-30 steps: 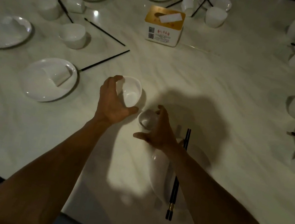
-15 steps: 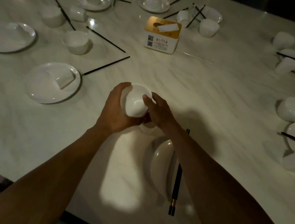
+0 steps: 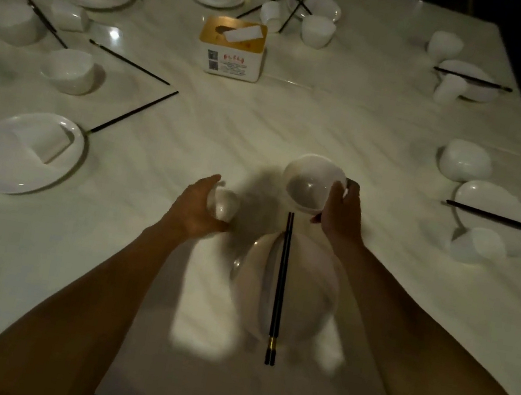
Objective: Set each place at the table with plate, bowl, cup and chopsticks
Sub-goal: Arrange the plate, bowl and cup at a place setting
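I see left grip [image 3: 194, 213] clasping cup [image 3: 224, 205], right grip [image 3: 343, 212] clasping bowl [image 3: 309, 185]. One plate [image 3: 308, 293], two chopsticks [image 3: 279, 287] across it. Tissue box [image 3: 233, 49] on tabletop [image 3: 336, 116]: red print, illegible.

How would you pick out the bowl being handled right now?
On the marble table, nearest the camera, lies a plate with chopsticks across it. Just past its far rim, the right hand grips a white bowl, mouth up. It is the only bowl in a hand, and wider than the cup in the left hand.
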A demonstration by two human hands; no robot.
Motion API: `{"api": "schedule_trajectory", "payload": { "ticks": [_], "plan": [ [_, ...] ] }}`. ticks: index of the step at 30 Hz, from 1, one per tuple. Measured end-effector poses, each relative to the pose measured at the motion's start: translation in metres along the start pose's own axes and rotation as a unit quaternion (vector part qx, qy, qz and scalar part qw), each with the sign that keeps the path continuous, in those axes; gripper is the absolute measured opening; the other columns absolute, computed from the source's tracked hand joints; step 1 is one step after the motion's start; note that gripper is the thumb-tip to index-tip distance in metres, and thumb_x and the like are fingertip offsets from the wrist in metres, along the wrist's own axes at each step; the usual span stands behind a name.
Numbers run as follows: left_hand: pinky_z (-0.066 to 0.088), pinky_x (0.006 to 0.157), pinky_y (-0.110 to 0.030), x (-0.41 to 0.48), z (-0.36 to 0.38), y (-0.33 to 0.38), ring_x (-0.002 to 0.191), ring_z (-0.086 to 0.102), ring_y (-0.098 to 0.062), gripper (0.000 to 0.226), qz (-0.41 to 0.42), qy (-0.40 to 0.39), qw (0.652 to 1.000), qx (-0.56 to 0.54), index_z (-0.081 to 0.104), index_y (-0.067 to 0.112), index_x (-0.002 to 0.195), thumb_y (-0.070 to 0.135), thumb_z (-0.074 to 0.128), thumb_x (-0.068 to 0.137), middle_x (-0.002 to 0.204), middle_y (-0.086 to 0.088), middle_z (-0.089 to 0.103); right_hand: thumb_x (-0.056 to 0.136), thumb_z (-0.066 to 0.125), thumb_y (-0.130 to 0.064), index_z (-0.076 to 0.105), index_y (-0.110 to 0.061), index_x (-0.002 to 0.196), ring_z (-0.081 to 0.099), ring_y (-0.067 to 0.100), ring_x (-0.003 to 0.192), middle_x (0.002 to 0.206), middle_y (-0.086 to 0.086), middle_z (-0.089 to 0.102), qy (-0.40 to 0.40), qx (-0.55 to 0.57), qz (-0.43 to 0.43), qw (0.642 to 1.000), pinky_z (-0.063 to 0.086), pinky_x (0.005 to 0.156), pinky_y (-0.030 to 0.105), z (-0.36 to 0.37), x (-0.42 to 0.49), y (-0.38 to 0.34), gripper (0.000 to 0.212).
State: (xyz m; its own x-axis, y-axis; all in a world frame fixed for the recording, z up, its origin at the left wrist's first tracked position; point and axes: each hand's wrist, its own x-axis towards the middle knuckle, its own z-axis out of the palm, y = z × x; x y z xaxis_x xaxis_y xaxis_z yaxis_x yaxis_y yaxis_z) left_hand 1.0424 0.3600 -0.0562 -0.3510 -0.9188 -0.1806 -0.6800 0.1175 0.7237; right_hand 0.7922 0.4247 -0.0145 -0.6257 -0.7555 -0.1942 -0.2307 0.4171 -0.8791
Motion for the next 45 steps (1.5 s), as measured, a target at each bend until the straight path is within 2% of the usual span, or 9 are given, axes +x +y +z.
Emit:
{"api": "schedule_trajectory", "payload": {
  "ticks": [4, 7, 10, 12, 15, 27, 34, 40, 45],
  "plan": [
    [0.040, 0.095, -0.021, -0.003, 0.015, 0.007, 0.118, 0.056, -0.018, 0.096, -0.012, 0.042, 0.999, -0.022, 0.049, 0.018, 0.137, 0.034, 0.094, 0.054, 0.132, -0.001, 0.058, 0.104, 0.028, -0.028, 0.038, -0.009, 0.137, 0.067, 0.033, 0.065, 0.130, 0.016, 0.050, 0.046, -0.011, 0.074, 0.996, 0.040, 0.034, 0.014, -0.033, 0.006, 0.035, 0.040],
    [0.041, 0.092, -0.021, -0.003, 0.022, 0.015, 0.116, 0.057, -0.019, 0.096, -0.017, 0.047, 0.999, -0.020, 0.051, 0.016, 0.135, 0.035, 0.095, 0.051, 0.130, -0.001, 0.060, 0.104, 0.030, -0.024, 0.038, -0.006, 0.140, 0.068, 0.044, 0.080, 0.134, 0.015, 0.047, 0.054, 0.004, 0.103, 0.993, 0.043, 0.035, 0.016, -0.041, 0.003, 0.053, 0.041],
    [0.040, 0.092, -0.021, -0.004, 0.029, 0.025, 0.118, 0.056, -0.021, 0.098, -0.022, 0.044, 0.998, -0.029, 0.050, 0.015, 0.136, 0.035, 0.095, 0.051, 0.130, -0.003, 0.059, 0.101, 0.033, -0.028, 0.043, -0.007, 0.137, 0.065, 0.045, 0.092, 0.127, 0.008, 0.051, 0.078, -0.013, 0.100, 0.992, 0.060, 0.062, 0.036, -0.037, -0.003, 0.063, 0.043],
    [0.038, 0.093, -0.021, -0.004, 0.033, 0.030, 0.121, 0.054, -0.021, 0.100, -0.020, 0.035, 0.999, -0.032, 0.048, 0.015, 0.137, 0.036, 0.095, 0.051, 0.132, -0.003, 0.057, 0.096, 0.033, -0.032, 0.050, -0.007, 0.131, 0.063, 0.044, 0.099, 0.123, 0.016, 0.056, 0.106, -0.033, 0.087, 0.990, 0.057, 0.081, 0.051, -0.035, -0.007, 0.070, 0.046],
    [0.037, 0.093, -0.021, -0.006, 0.036, 0.031, 0.121, 0.053, -0.020, 0.101, -0.020, 0.031, 0.999, -0.035, 0.048, 0.014, 0.138, 0.034, 0.095, 0.051, 0.133, -0.002, 0.056, 0.099, 0.036, -0.022, 0.053, -0.003, 0.129, 0.055, 0.039, 0.114, 0.127, 0.023, 0.057, 0.126, -0.061, 0.083, 0.987, 0.048, 0.093, 0.042, -0.039, -0.009, 0.076, 0.039],
    [0.042, 0.093, -0.022, -0.018, 0.039, 0.019, 0.111, 0.058, -0.016, 0.085, -0.009, 0.016, 0.998, -0.056, 0.051, 0.014, 0.137, 0.016, 0.090, 0.061, 0.127, -0.004, 0.061, 0.101, 0.037, -0.016, 0.050, 0.000, 0.126, 0.057, 0.038, 0.111, 0.124, 0.024, 0.057, 0.180, -0.011, 0.116, 0.977, 0.038, 0.079, 0.030, -0.038, -0.025, 0.099, 0.033],
    [0.044, 0.090, -0.022, -0.018, 0.043, 0.014, 0.112, 0.060, -0.020, 0.081, 0.006, 0.031, 0.997, -0.064, 0.055, 0.015, 0.131, 0.020, 0.091, 0.059, 0.124, -0.004, 0.063, 0.099, 0.049, -0.030, 0.049, -0.002, 0.131, 0.056, 0.035, 0.115, 0.127, 0.020, 0.059, 0.151, 0.011, 0.109, 0.982, 0.045, 0.090, 0.037, -0.035, -0.031, 0.098, 0.043],
    [0.046, 0.097, -0.028, -0.027, 0.050, 0.014, 0.119, 0.057, -0.020, 0.093, -0.012, 0.032, 0.995, -0.098, 0.037, 0.015, 0.146, 0.020, 0.088, 0.067, 0.134, -0.005, 0.057, 0.094, 0.058, -0.039, 0.047, -0.005, 0.137, 0.062, 0.026, 0.107, 0.118, 0.010, 0.064, 0.145, 0.048, 0.093, 0.984, 0.044, 0.079, 0.027, -0.037, -0.044, 0.106, 0.056],
    [0.048, 0.089, -0.027, -0.037, 0.053, 0.013, 0.109, 0.061, -0.019, 0.061, 0.019, 0.051, 0.990, -0.133, 0.055, 0.024, 0.126, 0.021, 0.084, 0.072, 0.118, 0.004, 0.063, 0.085, 0.067, -0.047, 0.054, -0.007, 0.126, 0.064, 0.021, 0.092, 0.096, -0.001, 0.063, 0.154, 0.061, 0.073, 0.983, 0.053, 0.079, 0.035, -0.031, -0.051, 0.103, 0.059]
  ]
}}
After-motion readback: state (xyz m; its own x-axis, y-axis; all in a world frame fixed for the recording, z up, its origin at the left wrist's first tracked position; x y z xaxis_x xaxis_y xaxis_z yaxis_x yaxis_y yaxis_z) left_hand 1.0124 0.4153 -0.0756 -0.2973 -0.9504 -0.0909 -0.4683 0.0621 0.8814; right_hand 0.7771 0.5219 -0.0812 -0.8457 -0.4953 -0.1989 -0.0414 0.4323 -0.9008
